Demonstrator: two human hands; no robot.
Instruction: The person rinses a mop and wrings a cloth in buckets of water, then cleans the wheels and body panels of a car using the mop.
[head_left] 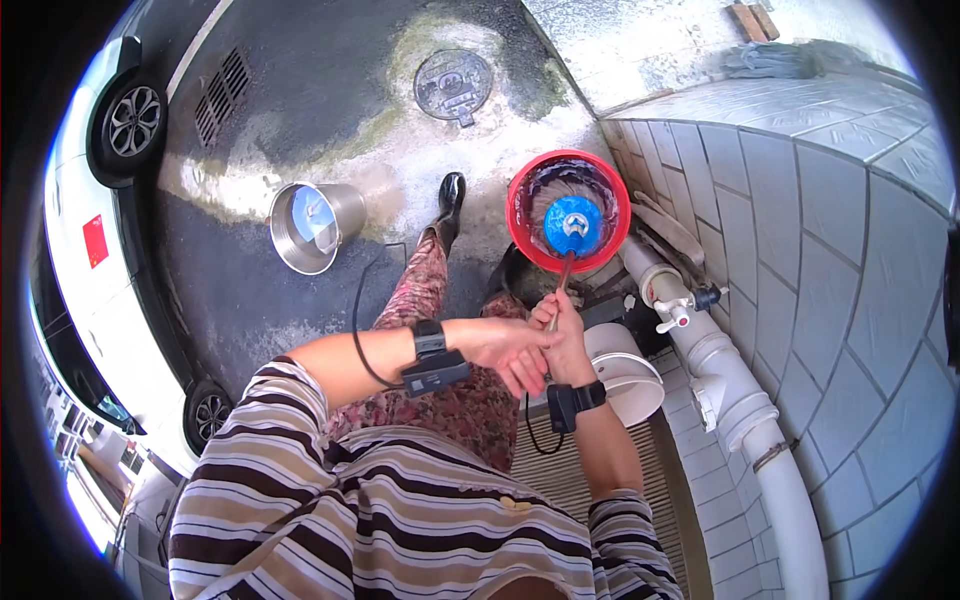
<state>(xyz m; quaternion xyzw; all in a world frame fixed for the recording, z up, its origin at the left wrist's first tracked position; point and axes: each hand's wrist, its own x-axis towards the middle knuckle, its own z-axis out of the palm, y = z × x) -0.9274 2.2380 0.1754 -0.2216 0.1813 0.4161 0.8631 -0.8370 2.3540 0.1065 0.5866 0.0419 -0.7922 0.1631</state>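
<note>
Inside the red bucket [622,206], the mop [573,224], gripped by the right hand [570,338], is seemingly being worked; steadiness is needed; left hand's [505,347] grip unclear.

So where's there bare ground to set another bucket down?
Best patch: the pavement between the drain grate, manhole cover and metal bucket. Smaller one: between the metal bucket and left boot. Crowded: the right side, where the red bucket, mop, white bucket, pipe and tiled wall bunch up.
</note>
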